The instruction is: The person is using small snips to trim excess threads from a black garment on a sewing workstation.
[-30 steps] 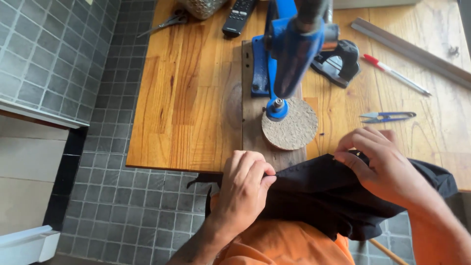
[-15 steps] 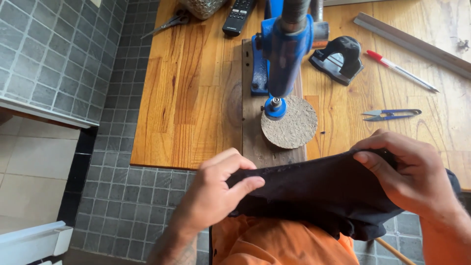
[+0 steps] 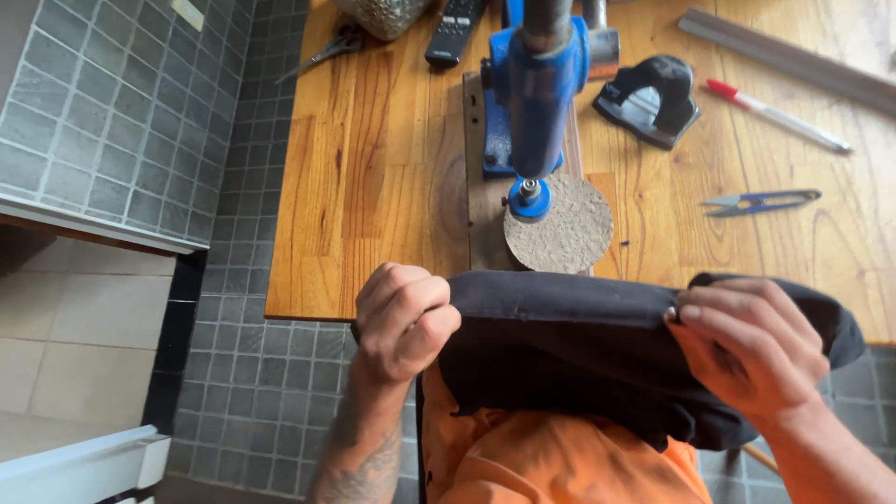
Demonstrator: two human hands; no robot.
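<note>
Here both hands (image 3: 403,317) pinch soft dark fabric (image 3: 579,364) before a round cork disc (image 3: 558,224).

We see a home craft workshop: a blue hand press (image 3: 537,103) and thread snips (image 3: 761,201) on a wooden surface (image 3: 373,187), with grey tiled flooring (image 3: 121,112).

One head camera is looking steeply down — close over the hands, facing the table (image 3: 392,187) edge.

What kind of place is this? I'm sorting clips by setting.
Probably a small sewing or craft workshop: a blue hand press stands on a wooden worktable with thread snips nearby, and both hands stretch dark fabric at the table's edge.
</note>
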